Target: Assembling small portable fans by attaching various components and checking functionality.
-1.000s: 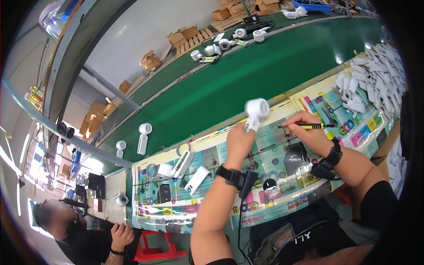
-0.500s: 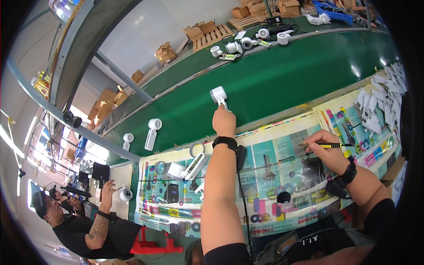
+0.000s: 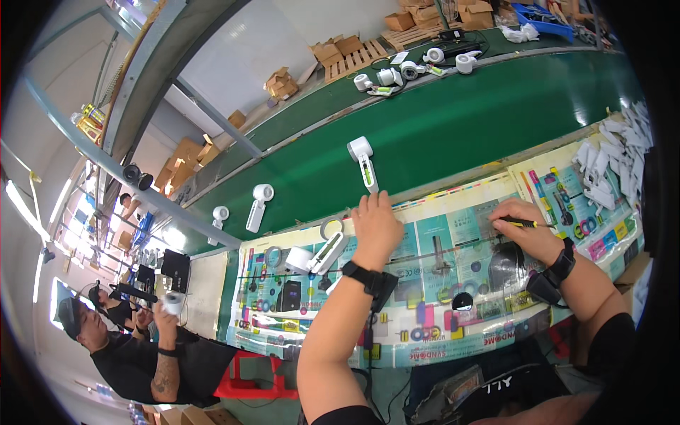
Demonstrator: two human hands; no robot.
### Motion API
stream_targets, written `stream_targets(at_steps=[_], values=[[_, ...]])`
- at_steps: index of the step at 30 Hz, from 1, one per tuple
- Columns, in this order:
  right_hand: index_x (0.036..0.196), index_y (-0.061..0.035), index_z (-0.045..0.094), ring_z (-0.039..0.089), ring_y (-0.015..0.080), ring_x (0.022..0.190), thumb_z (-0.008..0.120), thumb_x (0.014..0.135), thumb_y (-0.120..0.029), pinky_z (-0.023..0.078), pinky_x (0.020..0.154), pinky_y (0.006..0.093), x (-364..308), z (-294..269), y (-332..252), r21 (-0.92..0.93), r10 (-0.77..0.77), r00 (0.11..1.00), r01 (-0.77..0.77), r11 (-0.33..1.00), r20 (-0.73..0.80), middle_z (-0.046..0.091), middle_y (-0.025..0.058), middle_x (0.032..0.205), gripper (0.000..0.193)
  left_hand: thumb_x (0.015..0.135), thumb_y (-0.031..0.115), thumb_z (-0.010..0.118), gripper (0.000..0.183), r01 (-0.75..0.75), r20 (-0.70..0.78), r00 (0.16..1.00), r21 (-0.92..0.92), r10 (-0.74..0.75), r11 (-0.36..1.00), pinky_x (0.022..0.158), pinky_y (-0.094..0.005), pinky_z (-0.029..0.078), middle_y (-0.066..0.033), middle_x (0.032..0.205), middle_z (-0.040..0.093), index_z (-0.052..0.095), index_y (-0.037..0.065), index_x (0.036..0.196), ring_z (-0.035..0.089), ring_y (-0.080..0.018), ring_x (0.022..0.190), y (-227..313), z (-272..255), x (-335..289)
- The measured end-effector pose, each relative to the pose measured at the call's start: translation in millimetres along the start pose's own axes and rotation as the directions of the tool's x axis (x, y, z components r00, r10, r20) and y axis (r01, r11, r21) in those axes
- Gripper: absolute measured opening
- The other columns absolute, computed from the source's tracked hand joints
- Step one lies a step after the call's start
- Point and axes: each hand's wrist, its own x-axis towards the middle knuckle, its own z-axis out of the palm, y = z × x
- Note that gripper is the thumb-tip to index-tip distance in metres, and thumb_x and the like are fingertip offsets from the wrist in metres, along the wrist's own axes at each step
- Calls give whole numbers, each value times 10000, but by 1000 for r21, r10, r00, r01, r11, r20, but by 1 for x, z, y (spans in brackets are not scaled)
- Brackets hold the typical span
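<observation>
As my left hand (image 3: 375, 225) rests open just short of the white plastic handheld device (image 3: 363, 160) on the green belt (image 3: 453, 134), my right hand (image 3: 525, 228) pinches a slim pen-like tool (image 3: 523, 224); the device looks light, rigid, smooth, best gripped along its handle.

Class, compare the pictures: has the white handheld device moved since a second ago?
Yes. The white handheld device has left the left hand above the printed mat and now lies farther out on the green belt.

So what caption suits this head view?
Left hand beside a white handheld device on the green belt; right hand holds a pen.
</observation>
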Motion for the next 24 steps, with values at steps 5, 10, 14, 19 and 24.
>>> stream_targets(at_steps=[5, 10, 14, 19, 24], values=[[830, -64, 625, 549, 236, 671, 659, 764, -90, 436, 600, 313, -3, -12, -3, -488, -191, 978, 128, 863, -80, 523, 68, 750, 78, 707, 159, 590, 551, 179, 22, 983, 149, -184, 973, 952, -490, 344, -150, 1229, 498, 438, 26, 1220, 446, -308, 1171, -29, -44, -25], [873, -74, 608, 554, 273, 727, 657, 701, -39, 450, 627, 335, -2, -15, -5, -612, -265, 963, 185, 769, -42, 527, 79, 820, 182, 685, 189, 608, 375, 375, 299, 849, 239, -435, 896, 825, -453, 459, -146, 1018, 626, 580, 23, 1021, 592, -319, 971, -81, -53, -36], [995, -66, 568, 553, 314, 856, 579, 671, 47, 461, 725, 365, -3, -16, 17, -607, -218, 970, 236, 759, 104, 527, 114, 927, 344, 683, 165, 595, 228, 361, 184, 900, 193, -395, 912, 734, -410, 492, -163, 904, 647, 642, 4, 837, 627, -303, 868, -91, -60, -42], [1033, -37, 547, 518, 332, 963, 507, 684, 88, 440, 828, 377, 0, -13, 20, -588, -207, 972, 235, 774, 115, 521, 140, 1023, 373, 718, 49, 594, 394, 329, 42, 909, -685, -416, 650, 662, -343, 536, -136, 877, 639, 515, 1, 1101, 639, -252, 824, -79, -106, -28], [1185, -67, 478, 497, 309, 1079, 533, 728, 60, 401, 931, 361, -6, -24, 6, -718, -308, 950, 179, 672, -52, 473, 146, 1190, 477, 795, 29, 561, 593, 45, 75, 970, -990, -230, -132, 723, -389, 554, -174, 1079, 561, 279, 42, 1317, 626, -303, 887, 21, -109, -18]])
